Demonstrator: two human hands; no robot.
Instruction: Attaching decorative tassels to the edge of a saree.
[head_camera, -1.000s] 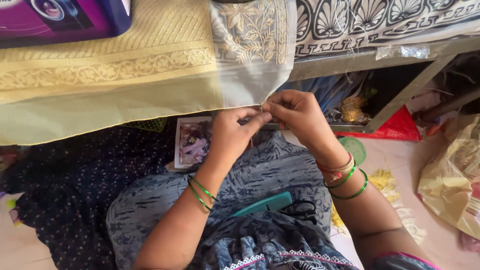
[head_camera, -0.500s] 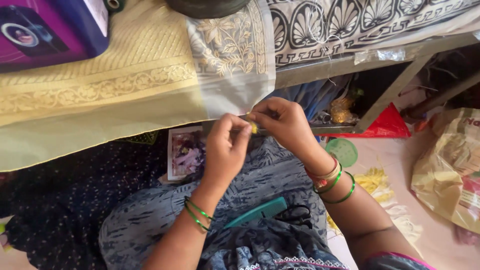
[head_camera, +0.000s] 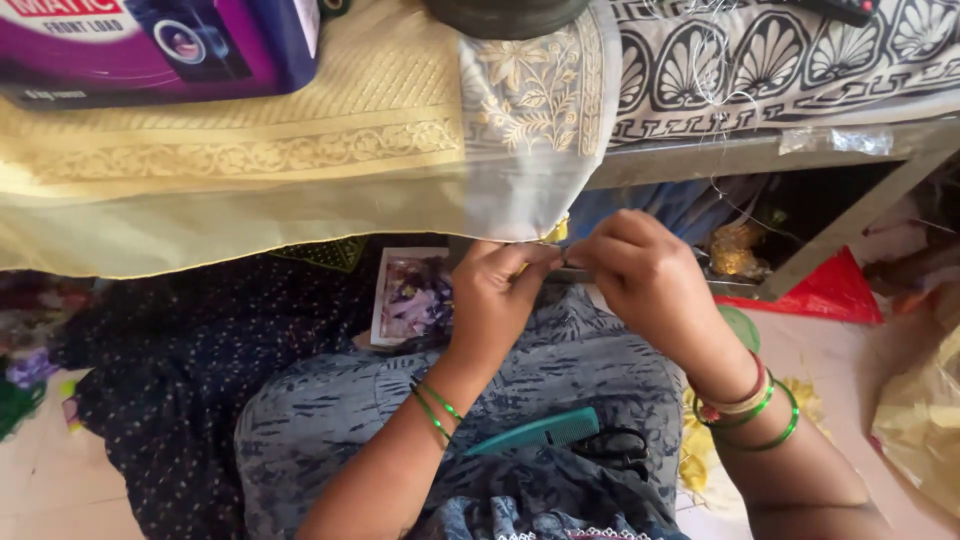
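In our lap, nearest the camera, lie a teal comb (head_camera: 540, 432) and black scissors (head_camera: 612, 447) on blue-grey patterned cloth (head_camera: 330, 420), untouched, with green bangles (head_camera: 432, 408) on both our wrists. Just above them our two hands meet at the hanging lower edge of a sheer cream fabric (head_camera: 250, 215) with gold embroidery. Our left hand (head_camera: 497, 300) has its grip pinched shut on that edge, thumb against fingers. Our right hand (head_camera: 640, 272) closes its grip on something thin at the same spot; it may be a needle or thread, but it is too small to tell. A bit of yellow shows between the fingertips.

We judge the step in hand to be fine handwork on the hem, likely stitching or fixing trim. The next move seems to call for a taut edge in the left hand and a small, exact pull from the right, with the two kept touching.

The fabric looks thin, see-through and limp; its floral panel and woven border drape off the surface above and fall to our hands.

Beyond, a small printed picture card (head_camera: 410, 297) lies on dark dotted cloth (head_camera: 160, 400). Farther off, a purple box (head_camera: 150, 45) rests on the fabric, a black-and-white patterned cloth (head_camera: 780, 60) covers the surface at right, and a red bag (head_camera: 835, 290) sits beneath it.
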